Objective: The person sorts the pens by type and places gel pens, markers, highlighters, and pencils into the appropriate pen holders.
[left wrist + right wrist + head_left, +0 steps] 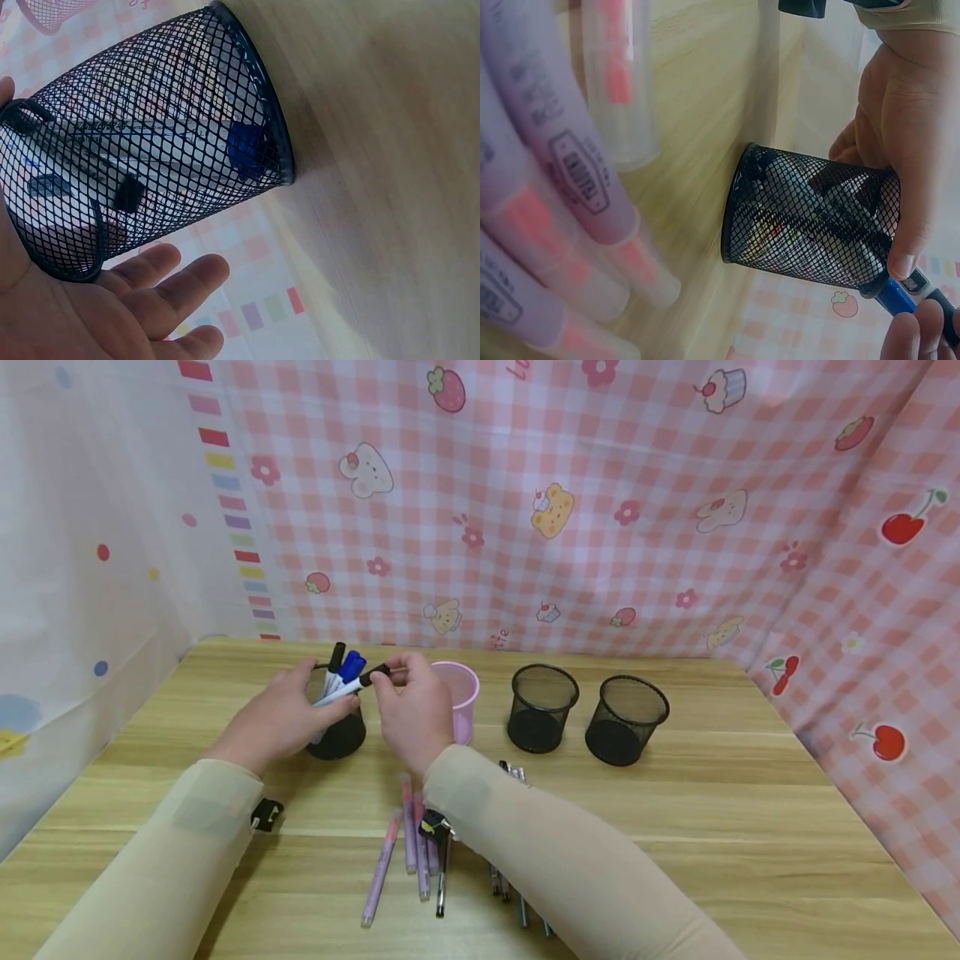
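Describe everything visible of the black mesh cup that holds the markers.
The cup is round, with see-through black mesh walls that look like metal wire and thicker rings at rim and base. It stands upright on the table, leftmost in the row. Markers with blue and black caps stick up inside it. The left hand grips it around the rim, while the right hand pinches a black-capped marker slanted at its mouth.

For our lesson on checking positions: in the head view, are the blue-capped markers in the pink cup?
No, the blue-capped markers are in the black mesh cup at the left hand.
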Motion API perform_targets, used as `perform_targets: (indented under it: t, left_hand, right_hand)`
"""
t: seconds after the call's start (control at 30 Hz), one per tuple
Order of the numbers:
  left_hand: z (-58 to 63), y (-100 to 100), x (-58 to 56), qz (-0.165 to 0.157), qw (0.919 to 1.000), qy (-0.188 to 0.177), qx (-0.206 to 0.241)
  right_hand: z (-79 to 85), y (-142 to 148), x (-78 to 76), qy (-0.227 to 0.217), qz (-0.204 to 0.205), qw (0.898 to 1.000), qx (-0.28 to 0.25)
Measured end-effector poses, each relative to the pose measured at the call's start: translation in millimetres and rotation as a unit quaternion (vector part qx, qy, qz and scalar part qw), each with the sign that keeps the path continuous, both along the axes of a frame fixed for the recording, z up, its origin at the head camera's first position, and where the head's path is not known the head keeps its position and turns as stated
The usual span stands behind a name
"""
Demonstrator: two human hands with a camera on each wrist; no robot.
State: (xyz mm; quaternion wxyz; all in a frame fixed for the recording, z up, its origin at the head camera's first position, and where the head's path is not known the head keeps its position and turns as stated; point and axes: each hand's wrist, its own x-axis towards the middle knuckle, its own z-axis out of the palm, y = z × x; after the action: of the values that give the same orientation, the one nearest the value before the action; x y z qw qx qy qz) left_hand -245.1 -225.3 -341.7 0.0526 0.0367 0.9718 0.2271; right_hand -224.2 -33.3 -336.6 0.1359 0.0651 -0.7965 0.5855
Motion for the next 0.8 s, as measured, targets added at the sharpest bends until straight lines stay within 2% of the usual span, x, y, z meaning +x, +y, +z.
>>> perform_targets:
  t: [0.17,0.47,0.7,0.8]
  left_hand:
    - [0.0,0.3,-0.3,-0.002,1.0,0.004,0.0]
    - [-1.3,-0.8,-1.2,-0.005,0.9999,0.009,-0.003]
    - [-0.2,0.5,0.8,-0.004,1.0,0.006,0.004]
    - [0.8,0.7,1.1,-0.003,1.0,0.004,0.005]
  right_hand:
    - [-0.7,-1.8,-1.3,-0.01,0.014,0.999,0.032]
    - [0.4,-3.2,-2.8,-0.027,0.028,0.998,0.056]
    - [1.1,-2.1,-1.9,-0.022,0.047,0.99,0.133]
    - [1.5,-1.4,-1.0,-0.027,0.062,0.987,0.146]
